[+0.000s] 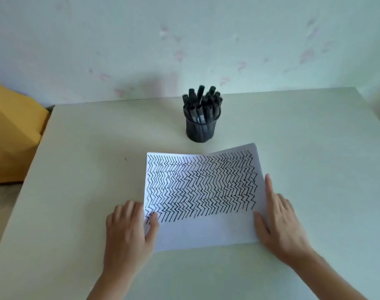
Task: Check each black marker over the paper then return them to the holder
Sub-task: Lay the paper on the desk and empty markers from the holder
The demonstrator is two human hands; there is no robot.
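From the camera on my head, I looked down at a pale table (80, 169) with a white sheet of paper (206, 230) lying in front of me, most of it covered in rows of black zigzag strokes, with only a bare strip left along the near edge. The far right corner of the sheet curled up off the table. My left hand (128, 230) rested at the sheet's near left corner, fingers loosely curled on the table beside the edge and the thumb pressed down onto the paper, so it pinned that corner rather than holding anything. My right hand (280, 219) lay open and flat along the right edge, the index finger stretched out along the side of the sheet and the thumb touching the paper near the lower right corner. Beyond the paper, near the back of the table, stood the dark mesh holder (201, 131), packed with black markers (201, 102) standing capped end up. A yellow object (11, 131) sat off the table's left side, against the pale wall (184, 40).
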